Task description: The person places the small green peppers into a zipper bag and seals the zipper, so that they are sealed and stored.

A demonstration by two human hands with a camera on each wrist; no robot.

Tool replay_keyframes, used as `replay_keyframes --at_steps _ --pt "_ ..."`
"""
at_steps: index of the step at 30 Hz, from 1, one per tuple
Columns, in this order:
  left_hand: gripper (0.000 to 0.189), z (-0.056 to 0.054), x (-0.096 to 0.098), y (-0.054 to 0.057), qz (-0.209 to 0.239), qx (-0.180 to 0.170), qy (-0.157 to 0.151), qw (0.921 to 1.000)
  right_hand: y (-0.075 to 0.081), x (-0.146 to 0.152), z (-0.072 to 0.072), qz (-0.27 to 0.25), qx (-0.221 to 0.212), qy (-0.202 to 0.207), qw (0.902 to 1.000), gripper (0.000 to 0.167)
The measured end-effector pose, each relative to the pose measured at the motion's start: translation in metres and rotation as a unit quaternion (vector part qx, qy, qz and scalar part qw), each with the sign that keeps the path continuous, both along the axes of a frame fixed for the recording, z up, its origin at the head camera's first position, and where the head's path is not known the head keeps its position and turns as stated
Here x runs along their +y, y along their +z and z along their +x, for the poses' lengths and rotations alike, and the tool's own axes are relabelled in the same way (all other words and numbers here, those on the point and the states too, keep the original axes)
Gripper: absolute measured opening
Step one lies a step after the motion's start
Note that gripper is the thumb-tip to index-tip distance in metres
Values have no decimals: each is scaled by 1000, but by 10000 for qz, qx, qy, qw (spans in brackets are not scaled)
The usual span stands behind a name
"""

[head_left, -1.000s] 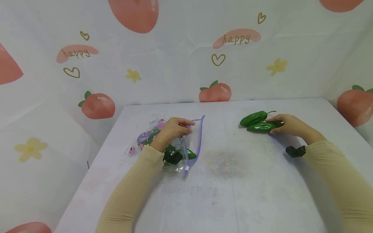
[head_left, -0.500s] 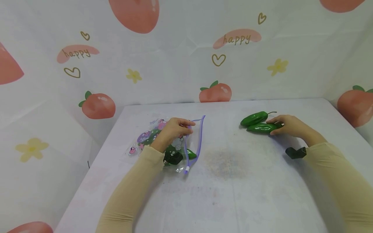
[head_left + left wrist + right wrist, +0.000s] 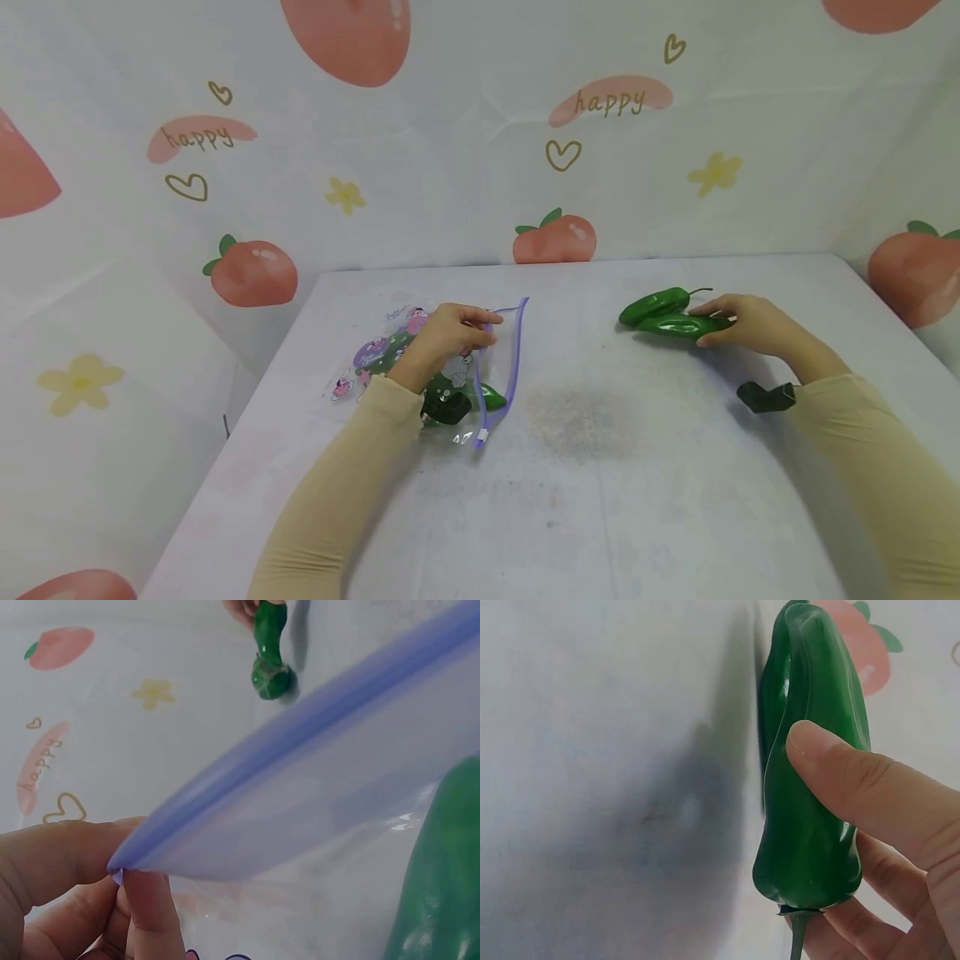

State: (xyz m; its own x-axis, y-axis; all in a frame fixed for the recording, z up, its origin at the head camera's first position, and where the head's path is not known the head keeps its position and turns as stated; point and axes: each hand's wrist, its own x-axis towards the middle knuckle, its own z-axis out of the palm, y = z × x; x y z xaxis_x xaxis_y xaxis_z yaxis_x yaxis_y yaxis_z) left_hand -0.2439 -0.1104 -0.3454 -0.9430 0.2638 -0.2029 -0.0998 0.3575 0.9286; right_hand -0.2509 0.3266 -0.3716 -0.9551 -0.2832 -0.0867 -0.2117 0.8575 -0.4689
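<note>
1. Two glossy green peppers lie on the right far part of the pale, scuffed table (image 3: 600,517): the near pepper (image 3: 678,326) and, just behind it, the far pepper (image 3: 655,307).
2. On my right-wrist feed, the near pepper has a smooth, waxy, dented body, broad at the stem (image 3: 798,934) and narrowing toward its tip.
3. Its long axis runs across the table, tip to the left, stem end toward the right hand (image 3: 746,323); the far pepper slants slightly, its stem also to the right.
4. I see that right hand with thumb and fingers curled round the near pepper's stem half, spread only as wide as the body. I cannot tell whether it is lifted.
5. The left hand (image 3: 446,333) pinches one purple zip edge (image 3: 277,746), thumb and finger closed on it.
6. One bag (image 3: 459,367), thin clear crinkled plastic with cartoon prints, lies below that hand; its two purple edges stand apart, with one white slider (image 3: 482,434).
7. At least one bagged pepper (image 3: 491,397) shows inside, its end pointing right, toward the mouth; I cannot count the rest.
8. I count two beige sleeves (image 3: 337,475) and, on the cloth backdrop (image 3: 465,158), four outlined hearts and three yellow flowers.
</note>
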Motion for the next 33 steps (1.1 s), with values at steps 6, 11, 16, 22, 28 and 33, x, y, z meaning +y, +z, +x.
replay_keyframes --at_steps 6,11,16,22,28,33 --pt "28 0 0 0 -52 -19 -6 10000 6 -4 4 -75 28 -22 10000 59" --pt "27 1 1 1 -82 -40 18 10000 8 -6 6 -95 87 -31 9999 59" --pt "27 0 1 1 -37 -13 5 10000 9 -9 9 -160 224 -1 9996 56" --pt "28 2 1 2 3 -35 -26 10000 14 -15 14 -190 441 81 9988 50" --pt "28 2 0 3 10 -17 -38 10000 19 -23 19 -170 631 158 9977 49" --pt "29 2 -1 3 29 -13 -87 10000 24 -31 22 -197 738 159 9970 50"
